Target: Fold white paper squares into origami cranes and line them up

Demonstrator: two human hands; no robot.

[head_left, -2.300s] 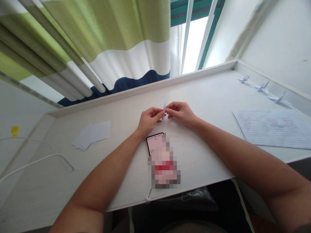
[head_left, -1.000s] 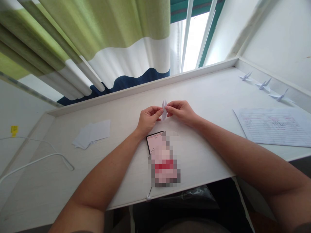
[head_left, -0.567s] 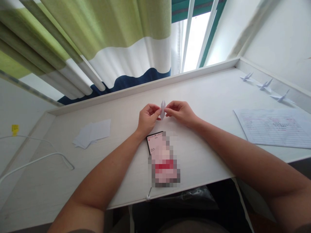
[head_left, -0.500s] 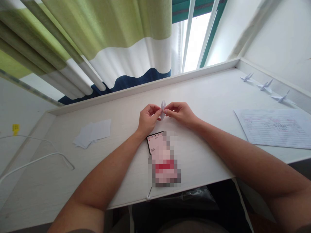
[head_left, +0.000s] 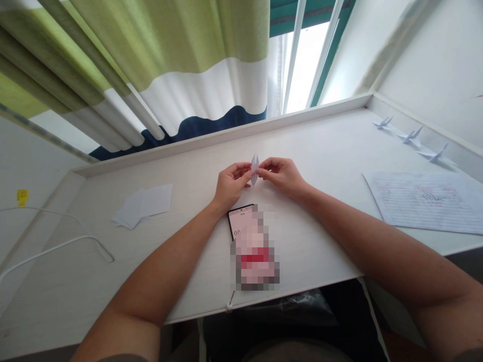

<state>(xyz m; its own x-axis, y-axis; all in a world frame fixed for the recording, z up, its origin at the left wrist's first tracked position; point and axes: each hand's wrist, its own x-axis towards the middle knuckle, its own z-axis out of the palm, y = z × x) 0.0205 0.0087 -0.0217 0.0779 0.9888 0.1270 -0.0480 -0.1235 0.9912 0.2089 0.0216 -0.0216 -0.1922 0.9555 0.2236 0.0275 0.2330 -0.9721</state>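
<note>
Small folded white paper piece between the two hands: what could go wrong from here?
1. The small folded white paper piece is pinched between the fingertips of the bare left hand and bare right hand; uneven pulling might crease or tear it.
2. The black-edged phone with a pink screen lies between the forearms, so a lowered wrist could knock it.

Both arms angle inward, the left hand and right hand close together, each in a pinch

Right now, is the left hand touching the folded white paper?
Touching. In the head view, the left hand pinches the folded white paper by its left edge.
</note>
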